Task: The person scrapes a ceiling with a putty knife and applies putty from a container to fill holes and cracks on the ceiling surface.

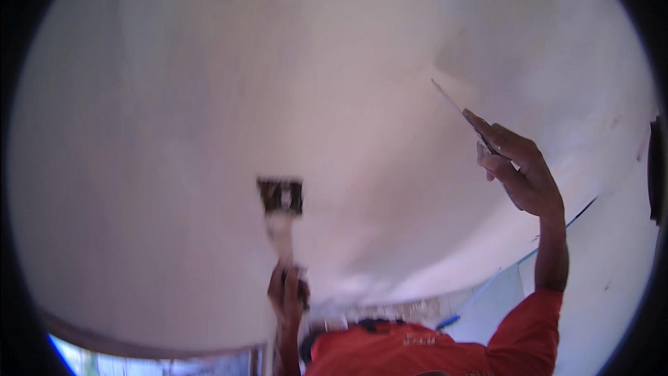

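My left hand (284,289), low and left of the middle, is closed round the handle of a putty knife (280,233). This knife points up; its wide end is dark with a pale patch, and the part below it looks pale and blurred. Raised on the right, my right hand (522,167) grips a second flat blade, apparently a putty knife (449,97), seen edge-on. My fingers lie along that blade, its tip slanting up and left near a pale plastered surface (334,97). Whether the tip touches the surface, I cannot tell.
The smooth pale surface fills most of the view, with a greyer patch (456,56) near the right blade's tip. A window (167,365) shows at the lower left. At the right rim hangs a dark object (655,170). A blue item (449,321) lies beyond my red sleeve.
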A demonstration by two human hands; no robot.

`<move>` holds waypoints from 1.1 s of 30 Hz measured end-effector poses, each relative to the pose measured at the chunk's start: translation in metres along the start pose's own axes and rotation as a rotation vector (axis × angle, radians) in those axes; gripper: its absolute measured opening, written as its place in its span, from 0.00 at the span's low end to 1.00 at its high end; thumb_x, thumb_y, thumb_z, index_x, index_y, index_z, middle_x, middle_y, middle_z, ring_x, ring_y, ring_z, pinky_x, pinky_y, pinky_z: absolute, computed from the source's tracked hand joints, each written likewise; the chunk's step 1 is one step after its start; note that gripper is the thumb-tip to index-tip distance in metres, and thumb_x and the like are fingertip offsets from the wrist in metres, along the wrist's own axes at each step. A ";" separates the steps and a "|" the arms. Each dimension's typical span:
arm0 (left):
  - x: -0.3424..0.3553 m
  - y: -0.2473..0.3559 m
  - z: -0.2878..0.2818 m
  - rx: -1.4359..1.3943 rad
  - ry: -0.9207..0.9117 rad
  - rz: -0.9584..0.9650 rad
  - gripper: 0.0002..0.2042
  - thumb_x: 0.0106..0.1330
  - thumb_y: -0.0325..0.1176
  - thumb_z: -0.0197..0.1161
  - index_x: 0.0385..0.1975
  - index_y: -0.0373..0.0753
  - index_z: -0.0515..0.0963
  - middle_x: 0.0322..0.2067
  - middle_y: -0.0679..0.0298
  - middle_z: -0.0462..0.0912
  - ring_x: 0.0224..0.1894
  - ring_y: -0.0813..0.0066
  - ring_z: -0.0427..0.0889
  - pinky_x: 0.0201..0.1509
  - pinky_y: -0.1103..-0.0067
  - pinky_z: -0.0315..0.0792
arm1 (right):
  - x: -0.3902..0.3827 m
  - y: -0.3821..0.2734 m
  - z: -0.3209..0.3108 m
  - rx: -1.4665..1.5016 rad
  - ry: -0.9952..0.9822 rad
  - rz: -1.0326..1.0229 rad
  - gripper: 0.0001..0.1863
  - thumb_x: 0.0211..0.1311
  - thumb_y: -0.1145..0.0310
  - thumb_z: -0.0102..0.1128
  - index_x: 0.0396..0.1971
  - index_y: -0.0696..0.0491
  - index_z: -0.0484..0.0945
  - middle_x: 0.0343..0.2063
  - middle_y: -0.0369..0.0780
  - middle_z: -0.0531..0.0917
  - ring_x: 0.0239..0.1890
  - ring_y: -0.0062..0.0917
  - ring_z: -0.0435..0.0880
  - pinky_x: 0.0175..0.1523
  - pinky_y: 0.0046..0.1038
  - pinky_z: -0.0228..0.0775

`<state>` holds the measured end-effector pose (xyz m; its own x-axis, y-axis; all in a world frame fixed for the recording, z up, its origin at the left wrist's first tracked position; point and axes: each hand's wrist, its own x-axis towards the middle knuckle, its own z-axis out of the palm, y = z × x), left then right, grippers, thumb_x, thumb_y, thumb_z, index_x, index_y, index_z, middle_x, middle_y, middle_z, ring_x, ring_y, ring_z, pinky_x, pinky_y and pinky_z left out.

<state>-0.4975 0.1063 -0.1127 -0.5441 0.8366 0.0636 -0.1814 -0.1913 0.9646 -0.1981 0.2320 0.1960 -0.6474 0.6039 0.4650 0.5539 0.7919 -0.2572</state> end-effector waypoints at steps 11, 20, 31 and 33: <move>-0.025 0.049 0.019 0.104 -0.128 0.158 0.14 0.74 0.37 0.52 0.43 0.30 0.76 0.18 0.67 0.74 0.16 0.88 0.69 0.17 0.87 0.59 | -0.042 -0.022 0.163 0.176 -0.101 -0.134 0.32 0.62 0.71 0.62 0.67 0.40 0.67 0.29 0.40 0.73 0.23 0.30 0.75 0.30 0.33 0.72; -0.036 0.053 0.027 0.076 -0.155 0.170 0.19 0.74 0.35 0.50 0.56 0.27 0.72 0.33 0.62 0.76 0.16 0.86 0.69 0.16 0.86 0.60 | -0.044 -0.030 0.189 -0.018 -0.174 -0.151 0.31 0.65 0.68 0.58 0.68 0.41 0.64 0.33 0.42 0.73 0.21 0.30 0.77 0.23 0.32 0.73; -0.035 0.090 0.040 0.109 -0.145 0.234 0.14 0.74 0.45 0.52 0.38 0.39 0.72 0.15 0.74 0.64 0.14 0.89 0.60 0.12 0.86 0.50 | -0.079 0.056 0.151 0.429 -0.216 -0.121 0.25 0.73 0.63 0.50 0.68 0.44 0.65 0.33 0.43 0.79 0.24 0.31 0.78 0.29 0.30 0.73; -0.033 0.081 0.041 0.117 -0.105 0.136 0.15 0.74 0.44 0.51 0.38 0.37 0.73 0.15 0.74 0.65 0.15 0.90 0.61 0.14 0.86 0.53 | -0.089 0.059 0.112 0.681 -0.220 0.131 0.27 0.72 0.65 0.50 0.70 0.46 0.62 0.32 0.40 0.78 0.23 0.26 0.77 0.29 0.28 0.73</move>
<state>-0.4603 0.0841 -0.0264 -0.4676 0.8571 0.2161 -0.0125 -0.2508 0.9680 -0.1660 0.2351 0.0442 -0.7280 0.6454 0.2313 0.2319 0.5492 -0.8029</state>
